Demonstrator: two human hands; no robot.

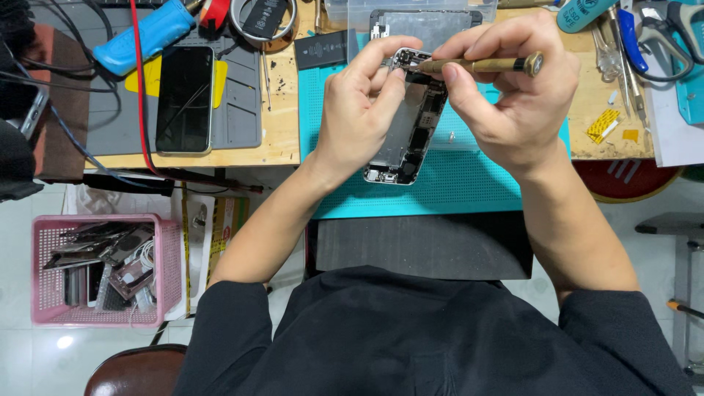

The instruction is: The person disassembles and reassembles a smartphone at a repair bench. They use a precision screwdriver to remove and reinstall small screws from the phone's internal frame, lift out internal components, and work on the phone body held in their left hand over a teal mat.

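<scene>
While left hand (359, 110) grips phone chassis (412, 121), black pkg (321, 50) behind.

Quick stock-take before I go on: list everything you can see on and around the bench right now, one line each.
Opened phone body: 1, silver, over teal mat, in left hand.
Screwdriver: 1, brass, in right hand, tip on the phone's top.
Teal mat: 1, bench centre.
Black phone: 1, on grey mat, left.
Blue tool: 1, top left.
Red cable: 1, left.
Pink basket: 1, floor left, holds parts.
Left hand: 1.
Right hand: 1.
</scene>
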